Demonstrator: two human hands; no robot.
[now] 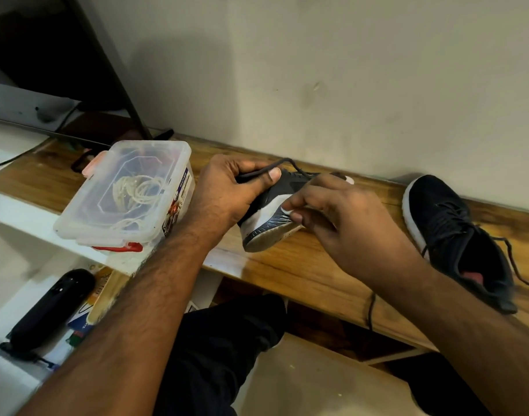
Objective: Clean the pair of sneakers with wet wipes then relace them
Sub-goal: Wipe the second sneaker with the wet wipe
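My left hand [236,190] grips a black sneaker [272,226] with a white sole, tilted on its side above the wooden shelf [302,265]; my thumb pins its black lace against the upper. My right hand [341,217] pinches a small white wet wipe [287,210] against the shoe's white side panel. The wipe is mostly hidden under my fingers. The second black sneaker [458,235] lies on the shelf to the right, laced, with a loose lace end trailing over the edge.
A clear plastic box [128,193] with cords inside sits left of my left hand. A black oblong device [50,310] and papers lie on the white surface below left. A wall runs close behind the shelf. My dark-trousered knee is under the shelf.
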